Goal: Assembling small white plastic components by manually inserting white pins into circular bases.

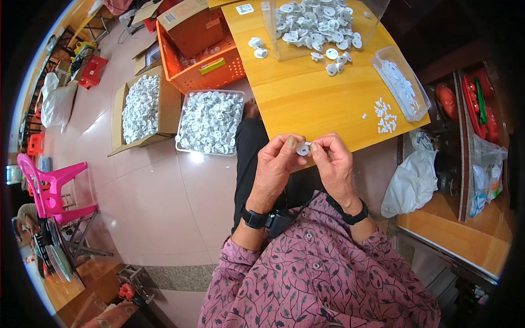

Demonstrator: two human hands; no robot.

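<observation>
Just over the near edge of the wooden table (pixel 306 109), my two hands meet at one small round white plastic part (pixel 303 148). My left hand (pixel 277 160) pinches it between thumb and fingers. Between the thumb and forefinger of my right hand (pixel 332 162) is a tiny white piece (pixel 308 144), touching the round part's edge; fingers hide most of it. Similar tiny white pieces (pixel 385 116) lie loose on the table to the right. Beside them stands a clear plastic tub (pixel 420 112) with more of them. A heap of round white parts (pixel 314 24) fills a clear bin at the back.
Several round white parts (pixel 331 68) lie loose before the bin. Left of the table are an orange crate (pixel 219 71), a cardboard box (pixel 167 106) and a clear tray (pixel 180 147), the latter two full of white parts. A pink chair (pixel 54 188) stands far left; shelving (pixel 465 147) is at right.
</observation>
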